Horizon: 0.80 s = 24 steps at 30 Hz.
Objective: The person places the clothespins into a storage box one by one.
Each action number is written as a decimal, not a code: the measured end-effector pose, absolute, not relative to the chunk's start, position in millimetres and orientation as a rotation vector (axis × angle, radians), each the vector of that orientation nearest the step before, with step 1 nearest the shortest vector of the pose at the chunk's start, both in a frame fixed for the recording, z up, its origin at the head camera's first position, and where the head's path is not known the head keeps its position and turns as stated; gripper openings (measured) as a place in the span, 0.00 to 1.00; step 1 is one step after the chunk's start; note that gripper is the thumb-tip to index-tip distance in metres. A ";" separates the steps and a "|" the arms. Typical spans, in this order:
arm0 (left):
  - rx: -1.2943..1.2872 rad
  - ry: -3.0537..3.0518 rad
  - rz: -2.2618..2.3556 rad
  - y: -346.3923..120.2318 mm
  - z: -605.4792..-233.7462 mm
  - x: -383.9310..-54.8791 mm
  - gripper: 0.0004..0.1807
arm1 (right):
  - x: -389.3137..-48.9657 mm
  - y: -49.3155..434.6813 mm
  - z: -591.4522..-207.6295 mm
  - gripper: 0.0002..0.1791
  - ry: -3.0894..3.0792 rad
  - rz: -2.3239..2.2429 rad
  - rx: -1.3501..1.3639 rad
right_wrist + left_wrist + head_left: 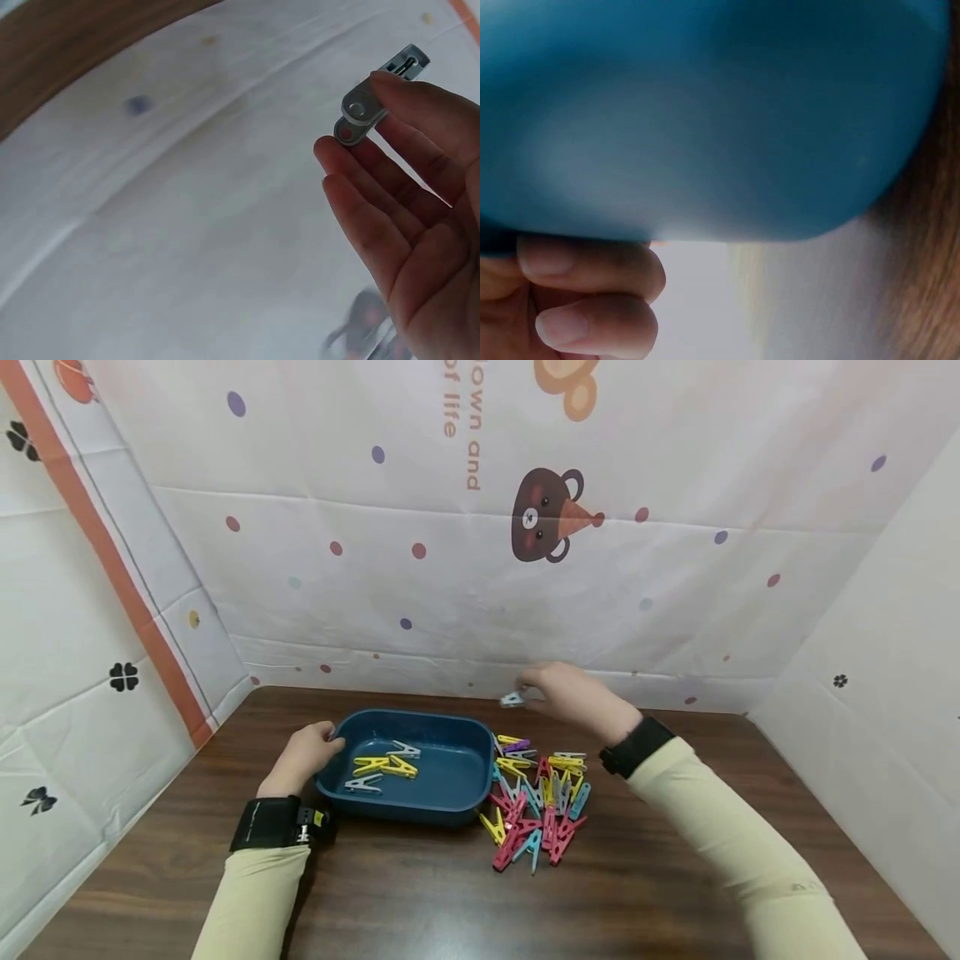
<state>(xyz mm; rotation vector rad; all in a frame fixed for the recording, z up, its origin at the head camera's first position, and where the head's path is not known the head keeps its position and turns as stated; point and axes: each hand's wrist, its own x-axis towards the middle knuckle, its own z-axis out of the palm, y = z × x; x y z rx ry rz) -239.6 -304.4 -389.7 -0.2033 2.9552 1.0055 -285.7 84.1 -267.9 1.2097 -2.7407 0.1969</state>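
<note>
My right hand (570, 693) is raised beyond the back right corner of the blue basin (442, 814). It pinches a grey clothespin (365, 103) between thumb and fingers, well above the table. At the basin's left end, my left hand (300, 756) grips the rim, its fingers (604, 264) curled just under the edge in the left wrist view. Inside the basin lie yellow clothespins (401, 767) and pale grey clothespins (363, 783). Right of the basin spreads a loose pile of clothespins (551, 818) in pink, yellow, light blue, grey and purple.
A brown wood-grain table (420, 893) carries everything. A white printed cloth (420, 585) with dots and a bear hangs along the back edge, and more cloth stands at both sides. The pile reaches close to the basin's right wall.
</note>
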 end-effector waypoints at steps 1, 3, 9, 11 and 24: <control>-0.200 2.956 0.999 -304.5 -389.7 -239.7 0.15 | -286.2 72.3 -265.7 0.10 -2.724 0.198 1.244; -0.203 2.956 0.982 -304.0 -390.0 -240.1 0.15 | -286.3 48.5 -262.1 0.09 -2.715 0.183 1.294; -0.199 2.948 0.988 -299.7 -393.2 -241.0 0.14 | -281.8 -18.0 -262.3 0.05 -2.851 0.049 1.400; -0.198 2.951 0.988 -299.9 -393.4 -241.3 0.14 | -280.6 -38.4 -265.6 0.04 -2.900 -0.026 1.422; -0.188 2.977 0.966 -306.7 -391.5 -241.5 0.15 | -272.6 -118.9 -308.8 0.03 -3.123 -0.354 1.463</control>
